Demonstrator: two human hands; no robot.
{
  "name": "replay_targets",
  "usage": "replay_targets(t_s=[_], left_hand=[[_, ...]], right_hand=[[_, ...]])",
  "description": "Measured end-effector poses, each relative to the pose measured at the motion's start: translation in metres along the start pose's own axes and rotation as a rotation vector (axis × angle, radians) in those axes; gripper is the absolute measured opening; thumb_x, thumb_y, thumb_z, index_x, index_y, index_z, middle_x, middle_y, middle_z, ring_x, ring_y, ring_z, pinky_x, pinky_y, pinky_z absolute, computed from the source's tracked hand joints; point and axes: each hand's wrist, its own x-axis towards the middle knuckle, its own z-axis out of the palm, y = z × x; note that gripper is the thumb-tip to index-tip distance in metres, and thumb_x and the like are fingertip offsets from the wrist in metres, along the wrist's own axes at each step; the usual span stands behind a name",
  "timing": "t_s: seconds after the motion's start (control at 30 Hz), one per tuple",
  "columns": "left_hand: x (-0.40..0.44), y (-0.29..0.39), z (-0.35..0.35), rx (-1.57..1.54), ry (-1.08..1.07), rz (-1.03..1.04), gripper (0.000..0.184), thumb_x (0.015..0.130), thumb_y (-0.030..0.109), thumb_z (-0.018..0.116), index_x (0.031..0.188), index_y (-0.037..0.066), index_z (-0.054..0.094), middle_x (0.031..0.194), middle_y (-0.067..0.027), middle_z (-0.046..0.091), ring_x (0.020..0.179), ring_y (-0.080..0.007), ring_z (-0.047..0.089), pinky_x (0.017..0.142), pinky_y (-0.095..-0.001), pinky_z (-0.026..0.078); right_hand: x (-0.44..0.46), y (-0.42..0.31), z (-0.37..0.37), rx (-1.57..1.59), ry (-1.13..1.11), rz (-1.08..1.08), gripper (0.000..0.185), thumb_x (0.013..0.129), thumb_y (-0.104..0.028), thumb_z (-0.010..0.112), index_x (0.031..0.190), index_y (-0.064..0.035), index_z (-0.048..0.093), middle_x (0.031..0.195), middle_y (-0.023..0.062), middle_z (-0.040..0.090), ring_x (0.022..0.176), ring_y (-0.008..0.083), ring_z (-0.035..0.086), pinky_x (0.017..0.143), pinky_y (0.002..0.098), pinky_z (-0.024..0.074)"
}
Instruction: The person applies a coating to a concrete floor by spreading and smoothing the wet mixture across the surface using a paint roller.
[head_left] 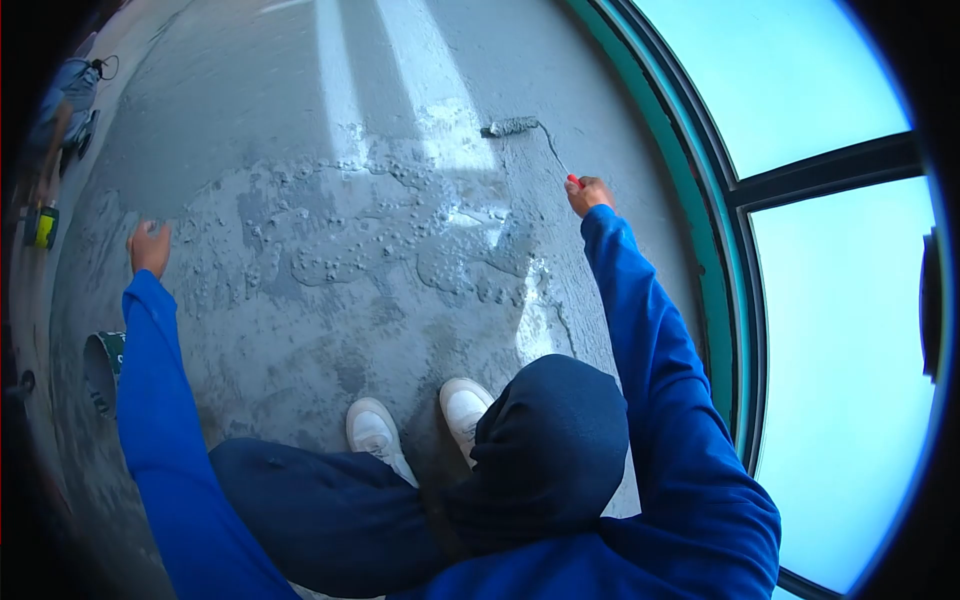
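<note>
My right hand [592, 195] is closed around the red handle of a paint roller [515, 126], whose grey-coated head rests on the floor near the window side. Wet grey coating [350, 230] with bubbles and thick ridges lies across the middle of the floor [290, 350]. Out to the left, my left hand [149, 248] is held over the floor near the edge of the wet patch. Its fingers are curled, and whatever they may hold is too small to make out.
A dark green bucket [103, 365] lies beside my left sleeve. Windows [840, 290] with a teal sill [690, 210] run along the right. My white shoes [376, 430] are on the floor in front. At the upper left, part of another person [75, 90] shows near a yellow-green object [46, 228].
</note>
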Motion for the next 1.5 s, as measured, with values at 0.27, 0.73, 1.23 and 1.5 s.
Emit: replay_targets(t_s=[0.27,0.73,1.23,1.5], left_hand=[[0.004,-0.016,-0.007,0.087,-0.003,-0.006,0.047,0.083,0.030,0.056,0.124,0.009,0.048,0.129,-0.0158,0.039,0.113,-0.0324,0.044,0.095,-0.0437,0.039],[0.016,0.014,0.016,0.015,-0.011,0.083,0.046,0.084,0.030,0.054,0.124,0.009,0.048,0.129,-0.0177,0.039,0.113,-0.0338,0.044,0.095,-0.0415,0.038],[0.012,0.005,0.009,0.008,0.017,0.043,0.048,0.082,0.031,0.056,0.123,0.007,0.050,0.128,-0.0181,0.041,0.115,-0.0339,0.042,0.097,-0.0415,0.037],[0.006,0.002,-0.004,-0.031,0.006,0.032,0.048,0.081,0.031,0.056,0.122,0.007,0.050,0.125,-0.0198,0.043,0.115,-0.0341,0.042,0.096,-0.0409,0.037]], right_hand=[[0.042,-0.032,0.009,-0.049,0.024,-0.034,0.037,0.081,-0.039,0.054,0.100,-0.0095,0.065,0.097,0.0170,0.064,0.092,0.0342,0.061,0.082,0.0399,0.0462],[-0.149,0.147,-0.024,-0.022,0.028,0.025,0.034,0.083,-0.041,0.054,0.100,-0.0127,0.064,0.090,0.0197,0.064,0.086,0.0371,0.061,0.075,0.0449,0.0474],[-0.065,0.075,0.015,0.014,0.098,0.152,0.033,0.082,-0.039,0.054,0.100,-0.0131,0.064,0.094,0.0178,0.064,0.090,0.0363,0.060,0.078,0.0448,0.0470],[-0.082,0.080,0.005,-0.019,0.096,0.151,0.032,0.082,-0.037,0.055,0.097,-0.0100,0.065,0.095,0.0185,0.063,0.092,0.0361,0.060,0.079,0.0441,0.0469]])
